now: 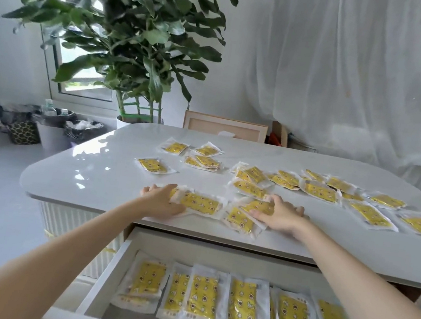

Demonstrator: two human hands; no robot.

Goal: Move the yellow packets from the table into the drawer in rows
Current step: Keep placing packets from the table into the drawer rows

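Note:
Several yellow packets in clear wrappers lie scattered over the white table (93,169). My left hand (160,201) grips the left end of one yellow packet (201,203) near the table's front edge. My right hand (280,215) holds another yellow packet (258,207) that lies on top of a small pile (240,219). Below the table's front edge the drawer (104,274) stands pulled out. Inside it a row of yellow packets (239,304) lies side by side, running from left to right.
More packets spread across the table's right side (370,216) and far middle (204,162). A large potted plant (128,46) stands behind the table's left corner. Bins and bags (53,125) sit on the floor at the left. A white curtain (353,71) hangs behind.

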